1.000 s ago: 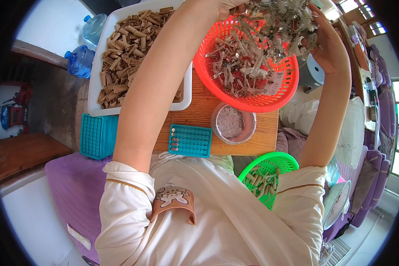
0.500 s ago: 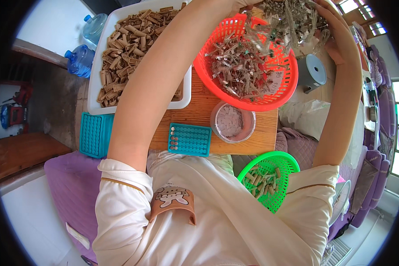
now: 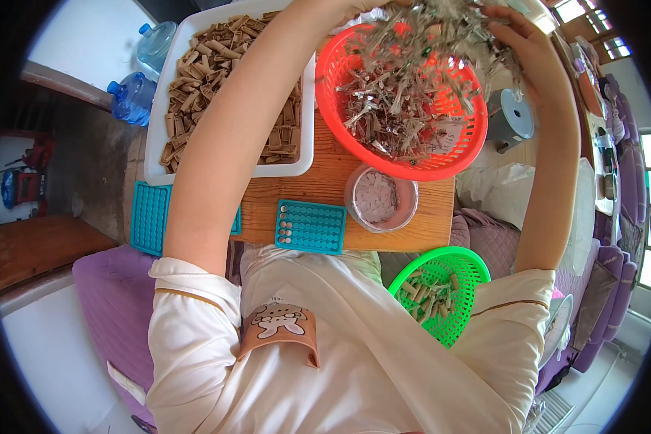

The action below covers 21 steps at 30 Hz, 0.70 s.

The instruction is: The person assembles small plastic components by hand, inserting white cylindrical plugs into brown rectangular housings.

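Observation:
Over the red basket (image 3: 401, 176), a big tangled clump of clear, silvery plastic pieces (image 3: 441, 36) is held up between my two hands. My left hand (image 3: 365, 6) is at the upper edge of the picture against the clump's left side, its fingers largely cut off or hidden. My right hand (image 3: 524, 40) grips the right side with bent fingers. Some strands hang down toward similar clear pieces (image 3: 380, 108) lying inside the basket. A pale label shows through that basket's right side.
On the wooden table (image 3: 260, 217) are a white tray (image 3: 155, 145) of brown cardboard pieces, a teal grid tray (image 3: 311, 228) with several small discs, and a round tub (image 3: 412, 206) of pale flakes. Another teal tray (image 3: 148, 217) is left; a green basket (image 3: 477, 278) stands near my lap.
The clump has shifted slightly left and lower over the red basket, spreading looser strands. Both hands moved a little leftward with it. My left forearm uncovered more cardboard pieces.

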Tool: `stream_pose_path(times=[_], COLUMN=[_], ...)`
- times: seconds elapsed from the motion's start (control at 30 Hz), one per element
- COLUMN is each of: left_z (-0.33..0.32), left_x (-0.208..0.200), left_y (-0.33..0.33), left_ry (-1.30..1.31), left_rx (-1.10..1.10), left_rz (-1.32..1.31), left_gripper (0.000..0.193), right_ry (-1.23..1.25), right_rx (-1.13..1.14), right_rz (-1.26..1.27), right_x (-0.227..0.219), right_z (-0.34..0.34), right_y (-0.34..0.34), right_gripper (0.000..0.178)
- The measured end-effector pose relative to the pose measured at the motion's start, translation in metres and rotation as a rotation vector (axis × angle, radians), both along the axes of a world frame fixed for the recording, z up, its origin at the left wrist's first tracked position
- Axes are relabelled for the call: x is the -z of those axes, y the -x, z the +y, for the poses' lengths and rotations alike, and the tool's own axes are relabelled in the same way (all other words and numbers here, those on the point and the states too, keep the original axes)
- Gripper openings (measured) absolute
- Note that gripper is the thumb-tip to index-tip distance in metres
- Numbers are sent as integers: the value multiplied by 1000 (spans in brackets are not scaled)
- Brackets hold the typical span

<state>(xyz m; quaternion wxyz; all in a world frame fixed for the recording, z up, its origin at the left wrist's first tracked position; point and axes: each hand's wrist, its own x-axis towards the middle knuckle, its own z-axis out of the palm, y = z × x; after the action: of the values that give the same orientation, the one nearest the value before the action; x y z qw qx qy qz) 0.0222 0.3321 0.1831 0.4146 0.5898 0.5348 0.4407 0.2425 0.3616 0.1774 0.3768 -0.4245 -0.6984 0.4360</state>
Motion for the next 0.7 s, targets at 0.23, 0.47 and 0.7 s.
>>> stream_pose_path(times=[0.23,0.47,0.7], left_z=[25,20,11], left_x=[114,34,128], left_y=[-15,8,-4], left_ry=[-320,-126,-407], left_rx=[106,42,166], left_rz=[626,239,727], left_gripper=[35,27,27], right_ry=[54,-76,-304], right_rx=[-139,70,-183], right_rz=[-673,-471,-737], right_x=[71,9,101], right_z=[6,0,-6], right_y=[-12,-5,-3], right_gripper=[20,19,19])
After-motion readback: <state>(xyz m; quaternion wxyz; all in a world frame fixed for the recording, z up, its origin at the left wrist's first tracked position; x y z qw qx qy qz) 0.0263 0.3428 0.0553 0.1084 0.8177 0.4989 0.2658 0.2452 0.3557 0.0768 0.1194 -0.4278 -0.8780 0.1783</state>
